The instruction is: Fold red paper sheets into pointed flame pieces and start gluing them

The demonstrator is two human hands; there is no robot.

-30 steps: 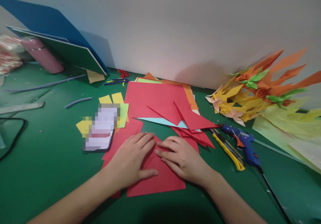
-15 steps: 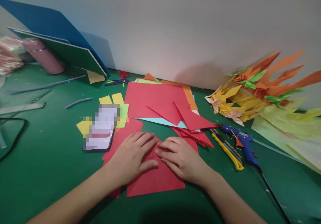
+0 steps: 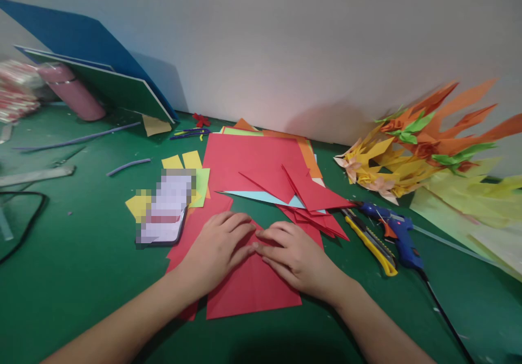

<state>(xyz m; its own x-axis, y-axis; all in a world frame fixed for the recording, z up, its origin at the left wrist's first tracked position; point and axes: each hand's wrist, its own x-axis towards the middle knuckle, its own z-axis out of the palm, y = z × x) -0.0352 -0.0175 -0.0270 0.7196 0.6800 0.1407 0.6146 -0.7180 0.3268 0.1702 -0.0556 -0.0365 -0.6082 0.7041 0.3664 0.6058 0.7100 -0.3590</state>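
A sheet of red paper lies in front of me, with a faint crease down its middle and its upper end narrowing between my hands. My left hand rests on its upper left side, thumb and fingers closed on the paper near the tip. From the right, my right hand presses its fingers together on the same part. The fingertips of both hands nearly meet and hide some of the folded edge. Behind them are folded red paper pieces and a flat red sheet.
Left of my hands lies a phone among yellow paper scraps. On the right are a yellow cutter, a blue glue gun with a cord, and orange and yellow paper flowers. A pink bottle leans by boards.
My left thumb has moved up and to the right, from lying apart on the sheet to beside the right fingertips. The right hand and the paper are almost unchanged.
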